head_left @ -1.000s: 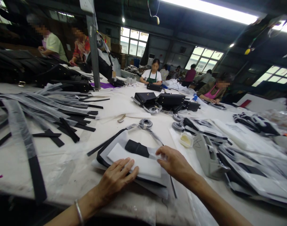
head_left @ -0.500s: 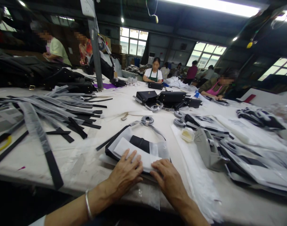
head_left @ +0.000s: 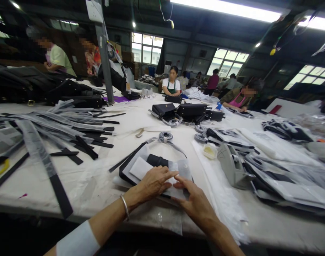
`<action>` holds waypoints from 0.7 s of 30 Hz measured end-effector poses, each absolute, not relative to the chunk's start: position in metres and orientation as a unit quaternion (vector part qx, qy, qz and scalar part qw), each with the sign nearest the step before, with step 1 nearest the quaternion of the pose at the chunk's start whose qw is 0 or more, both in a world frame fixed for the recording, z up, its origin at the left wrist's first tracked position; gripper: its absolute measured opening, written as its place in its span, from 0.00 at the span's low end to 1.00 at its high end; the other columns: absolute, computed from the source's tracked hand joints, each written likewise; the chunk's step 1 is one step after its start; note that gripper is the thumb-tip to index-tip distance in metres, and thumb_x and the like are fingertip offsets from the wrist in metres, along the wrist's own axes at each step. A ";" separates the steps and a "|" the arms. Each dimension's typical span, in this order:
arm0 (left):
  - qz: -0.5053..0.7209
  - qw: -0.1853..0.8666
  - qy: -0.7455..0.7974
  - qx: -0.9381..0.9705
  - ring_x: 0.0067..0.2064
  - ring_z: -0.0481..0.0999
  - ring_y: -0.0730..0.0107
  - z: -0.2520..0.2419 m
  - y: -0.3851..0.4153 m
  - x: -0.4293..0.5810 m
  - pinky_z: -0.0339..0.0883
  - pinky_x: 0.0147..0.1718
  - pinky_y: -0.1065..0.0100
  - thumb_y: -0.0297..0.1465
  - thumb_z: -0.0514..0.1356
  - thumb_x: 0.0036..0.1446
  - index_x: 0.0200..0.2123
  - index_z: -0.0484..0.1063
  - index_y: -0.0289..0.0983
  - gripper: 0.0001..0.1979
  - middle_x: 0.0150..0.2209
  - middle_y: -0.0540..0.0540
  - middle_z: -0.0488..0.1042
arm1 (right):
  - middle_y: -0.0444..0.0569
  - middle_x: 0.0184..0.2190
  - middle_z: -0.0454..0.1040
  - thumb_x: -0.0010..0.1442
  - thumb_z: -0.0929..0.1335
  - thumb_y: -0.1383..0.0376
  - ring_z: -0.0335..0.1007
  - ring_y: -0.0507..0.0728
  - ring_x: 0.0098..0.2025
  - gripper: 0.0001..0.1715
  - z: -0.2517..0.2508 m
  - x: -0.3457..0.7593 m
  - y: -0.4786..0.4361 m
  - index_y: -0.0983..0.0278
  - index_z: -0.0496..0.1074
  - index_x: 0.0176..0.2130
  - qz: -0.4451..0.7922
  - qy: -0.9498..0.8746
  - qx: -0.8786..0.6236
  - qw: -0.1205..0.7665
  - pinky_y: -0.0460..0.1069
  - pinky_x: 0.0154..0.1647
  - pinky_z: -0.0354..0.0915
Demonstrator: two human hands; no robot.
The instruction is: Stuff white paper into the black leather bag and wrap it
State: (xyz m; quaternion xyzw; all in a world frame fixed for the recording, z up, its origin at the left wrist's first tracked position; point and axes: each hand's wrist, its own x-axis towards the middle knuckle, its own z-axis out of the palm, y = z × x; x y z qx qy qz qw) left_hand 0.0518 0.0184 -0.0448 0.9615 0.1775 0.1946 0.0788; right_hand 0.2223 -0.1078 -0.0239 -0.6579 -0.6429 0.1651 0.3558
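A flat black bag [head_left: 154,160] wrapped in white foam sheet [head_left: 140,167] lies near the table's front edge. My left hand [head_left: 153,183] rests on the white wrapping, fingers stretched toward the right. My right hand [head_left: 193,198] lies beside it on the wrapping's lower right part, fingers extended and meeting the left hand's fingertips. Neither hand grips anything that I can make out. A wrapped strap and coil [head_left: 165,136] extend from the bag's far side.
Black straps in clear sleeves [head_left: 58,124] cover the left of the table. A grey tape dispenser [head_left: 233,166] and a small tub [head_left: 210,150] stand to the right, with bagged pieces [head_left: 282,185] beyond. Finished black bags [head_left: 191,112] sit mid-table. Several other people work at the far sides.
My left hand slid right across the wrapping and my right hand moved up to meet it. The view shifted slightly.
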 end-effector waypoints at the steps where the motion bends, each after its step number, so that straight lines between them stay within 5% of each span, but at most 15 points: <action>1: 0.189 0.082 0.173 0.963 0.42 0.70 0.66 -0.045 0.018 0.052 0.64 0.41 0.65 0.32 0.60 0.66 0.59 0.65 0.45 0.19 0.45 0.49 0.73 | 0.49 0.45 0.79 0.53 0.74 0.66 0.76 0.61 0.47 0.27 -0.022 0.223 -0.114 0.58 0.72 0.53 0.141 -0.646 -0.646 0.382 0.56 0.50 0.71; 5: 0.182 0.083 0.172 0.965 0.39 0.69 0.67 -0.047 0.019 0.053 0.62 0.38 0.65 0.35 0.57 0.68 0.52 0.72 0.47 0.11 0.44 0.50 0.74 | 0.47 0.33 0.78 0.62 0.69 0.67 0.75 0.58 0.37 0.05 -0.025 0.228 -0.154 0.57 0.75 0.39 0.042 -0.682 -0.589 0.431 0.52 0.38 0.72; 7: 0.186 0.087 0.167 0.964 0.39 0.68 0.68 -0.049 0.019 0.053 0.61 0.38 0.66 0.36 0.55 0.69 0.50 0.73 0.46 0.10 0.43 0.51 0.74 | 0.45 0.30 0.77 0.63 0.69 0.68 0.75 0.56 0.34 0.06 -0.038 0.232 -0.171 0.56 0.75 0.38 0.059 -0.720 -0.568 0.394 0.49 0.34 0.72; 12: 0.200 0.090 0.165 0.962 0.39 0.68 0.68 -0.054 0.020 0.053 0.60 0.39 0.65 0.36 0.52 0.71 0.50 0.73 0.47 0.11 0.45 0.52 0.76 | 0.49 0.41 0.77 0.60 0.72 0.67 0.75 0.59 0.42 0.21 -0.088 0.228 -0.178 0.56 0.72 0.53 0.070 -0.737 -0.597 0.309 0.52 0.42 0.73; 16: 0.209 0.089 0.160 0.961 0.39 0.68 0.68 -0.055 0.021 0.052 0.60 0.39 0.64 0.36 0.52 0.71 0.51 0.73 0.47 0.12 0.46 0.51 0.76 | 0.47 0.34 0.74 0.65 0.67 0.67 0.73 0.58 0.38 0.07 -0.106 0.218 -0.167 0.57 0.75 0.41 0.054 -0.734 -0.607 0.298 0.52 0.38 0.70; 21: 0.222 0.082 0.160 0.958 0.38 0.67 0.68 -0.057 0.020 0.052 0.59 0.38 0.65 0.34 0.53 0.70 0.51 0.73 0.48 0.11 0.47 0.52 0.76 | 0.47 0.31 0.72 0.67 0.62 0.69 0.71 0.57 0.36 0.11 -0.099 0.215 -0.174 0.59 0.70 0.34 0.033 -0.719 -0.611 0.330 0.51 0.36 0.67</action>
